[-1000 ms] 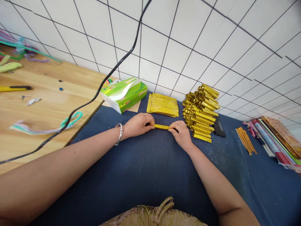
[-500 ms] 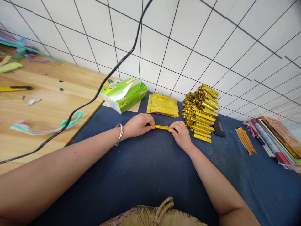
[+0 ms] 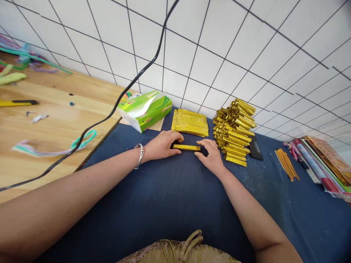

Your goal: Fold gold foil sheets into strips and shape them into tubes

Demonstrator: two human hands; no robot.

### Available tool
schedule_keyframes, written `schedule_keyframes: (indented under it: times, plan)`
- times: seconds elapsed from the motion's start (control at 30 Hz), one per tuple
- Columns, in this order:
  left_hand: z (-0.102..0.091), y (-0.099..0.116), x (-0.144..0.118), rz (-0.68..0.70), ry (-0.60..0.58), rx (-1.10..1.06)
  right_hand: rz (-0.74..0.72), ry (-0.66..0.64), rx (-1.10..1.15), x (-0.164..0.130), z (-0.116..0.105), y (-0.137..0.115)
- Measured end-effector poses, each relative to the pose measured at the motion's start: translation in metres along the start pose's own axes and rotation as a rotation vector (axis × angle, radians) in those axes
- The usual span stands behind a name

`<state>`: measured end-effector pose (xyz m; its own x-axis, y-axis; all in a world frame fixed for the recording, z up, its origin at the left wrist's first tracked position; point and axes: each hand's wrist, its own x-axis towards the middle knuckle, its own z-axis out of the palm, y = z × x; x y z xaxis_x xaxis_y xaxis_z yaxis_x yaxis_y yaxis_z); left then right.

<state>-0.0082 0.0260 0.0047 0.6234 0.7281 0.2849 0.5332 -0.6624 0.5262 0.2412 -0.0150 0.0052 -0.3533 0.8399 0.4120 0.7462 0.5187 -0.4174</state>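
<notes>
A narrow strip of folded gold foil paper (image 3: 187, 147) lies on the dark blue cloth (image 3: 175, 193) between my hands. Around its left end, my left hand (image 3: 163, 144) has thumb and fingers apart. My right hand (image 3: 210, 155) is at the other end, also with thumb and fingers spread and nothing gripped. Just behind the strip sits a stack of flat gold foil sheets (image 3: 190, 122). To the right of my right hand, a tall pile of folded gold foil strips (image 3: 233, 135) leans toward the wall.
A green tissue pack (image 3: 153, 113) stands behind my left hand. A black flat object (image 3: 255, 147) lies beside the gold pile. Farther right are brown sticks (image 3: 286, 164) and books (image 3: 326, 164). A black cable (image 3: 131, 82) crosses the view above the wooden table (image 3: 57, 109).
Both hands have let go of the gold foil strip's ends and their fingers have spread apart. The strip now rests on the cloth, looking a little wider.
</notes>
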Motion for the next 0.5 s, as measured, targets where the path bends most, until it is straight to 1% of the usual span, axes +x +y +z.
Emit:
schedule_keyframes:
  times: [0.17,0.3,0.4,0.5]
  plan:
    - [0.002,-0.003,0.000,-0.002,0.025,-0.028,-0.003,-0.012,-0.005,0.000,0.003,0.004]
    - [0.001,-0.001,-0.002,0.006,0.049,-0.078,0.001,-0.011,0.014,0.000,0.004,0.005]
    - [-0.001,0.006,-0.004,-0.011,0.122,-0.143,0.005,-0.013,0.022,0.000,0.003,0.004]
    - [-0.001,0.019,-0.008,-0.027,0.252,-0.225,-0.003,-0.027,0.034,0.000,0.003,0.003]
